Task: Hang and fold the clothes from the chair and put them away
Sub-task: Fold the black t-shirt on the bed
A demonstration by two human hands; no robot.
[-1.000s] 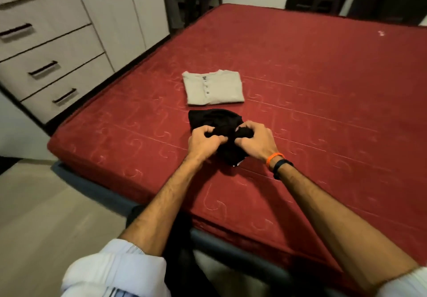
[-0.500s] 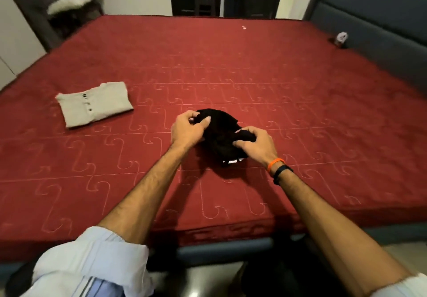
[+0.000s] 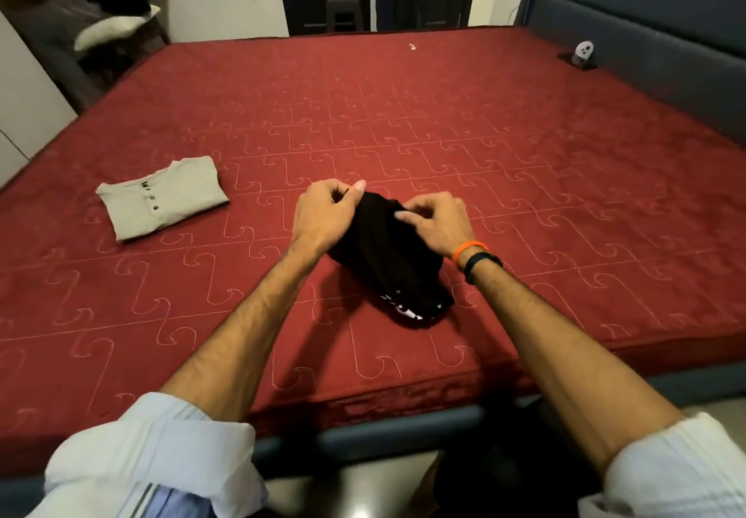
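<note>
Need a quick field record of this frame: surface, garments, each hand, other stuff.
surface: red mattress on a dark bed frame
black garment: bunched, not flat, lying near the front edge, white print at its near end
beige shirt: folded, buttons up, lying apart to the left of the black one
left hand: pinches the garment's far left edge
right hand: fingers curled on the garment's top right
wristbands: orange and black, on the right wrist
other: small white object by the headboard
</note>
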